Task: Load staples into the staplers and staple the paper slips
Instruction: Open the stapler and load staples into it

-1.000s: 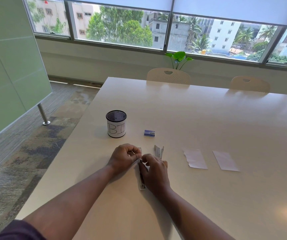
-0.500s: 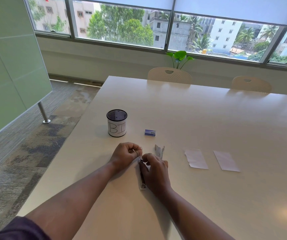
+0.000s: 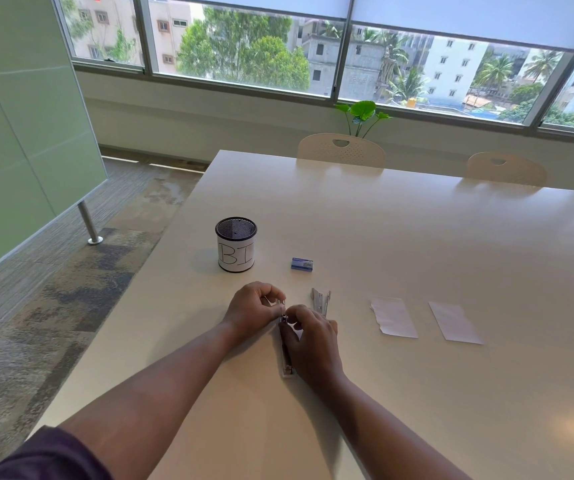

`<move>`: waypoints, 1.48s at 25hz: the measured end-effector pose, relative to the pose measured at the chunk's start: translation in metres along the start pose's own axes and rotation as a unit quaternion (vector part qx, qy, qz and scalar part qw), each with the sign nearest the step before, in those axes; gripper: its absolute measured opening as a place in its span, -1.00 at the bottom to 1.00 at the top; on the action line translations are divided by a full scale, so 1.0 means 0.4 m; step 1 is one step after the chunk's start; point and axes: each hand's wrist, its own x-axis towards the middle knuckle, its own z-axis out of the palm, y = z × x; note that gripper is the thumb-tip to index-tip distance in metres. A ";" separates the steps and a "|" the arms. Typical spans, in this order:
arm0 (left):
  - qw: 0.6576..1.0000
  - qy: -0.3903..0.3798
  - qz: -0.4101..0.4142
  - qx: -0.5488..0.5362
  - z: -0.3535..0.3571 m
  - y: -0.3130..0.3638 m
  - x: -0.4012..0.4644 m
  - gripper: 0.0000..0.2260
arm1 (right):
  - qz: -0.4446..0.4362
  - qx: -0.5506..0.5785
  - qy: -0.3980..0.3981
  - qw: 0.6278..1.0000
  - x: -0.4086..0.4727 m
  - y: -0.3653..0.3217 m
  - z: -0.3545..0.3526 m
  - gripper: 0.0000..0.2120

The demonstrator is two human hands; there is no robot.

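A small grey stapler (image 3: pixel 286 355) lies opened flat on the white table (image 3: pixel 417 258), its length running toward me. My left hand (image 3: pixel 252 311) grips its far end with curled fingers. My right hand (image 3: pixel 309 337) pinches at the same end from the right, fingers bent over the stapler's channel; whether a staple strip is between the fingertips cannot be told. A second stapler (image 3: pixel 320 301) lies just right of my hands. A small blue staple box (image 3: pixel 301 264) sits behind them. Two white paper slips (image 3: pixel 394 317) (image 3: pixel 454 322) lie to the right.
A black mesh cup (image 3: pixel 236 244) with a white label reading "BI" stands at the back left of my hands. The table's left edge drops to carpet. Two chairs (image 3: pixel 341 150) stand at the far side under the window.
Both hands stay at the stapler's far end with only small finger movements. Nothing else on the table has moved.
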 end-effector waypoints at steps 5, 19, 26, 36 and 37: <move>0.999 -0.035 -0.015 0.016 -0.007 0.011 0.002 -0.62 | 0.003 0.001 -0.005 1.000 0.001 -0.001 -0.003 -0.90; 0.995 -0.007 -0.098 0.018 0.010 0.039 0.012 -0.76 | 0.002 0.007 -0.009 1.000 -0.001 -0.005 -0.002 -0.92; 0.988 0.010 -0.154 -0.009 0.011 0.055 0.030 -0.87 | -0.011 0.008 -0.008 1.000 -0.004 -0.011 -0.009 -0.90; 0.984 0.016 -0.173 -0.024 0.006 0.064 0.033 -0.87 | -0.034 0.023 0.019 0.999 -0.005 -0.009 -0.002 -0.93; 0.984 0.018 -0.173 -0.025 0.006 0.064 0.032 -0.87 | -0.042 0.020 0.024 0.999 -0.006 -0.011 -0.003 -0.92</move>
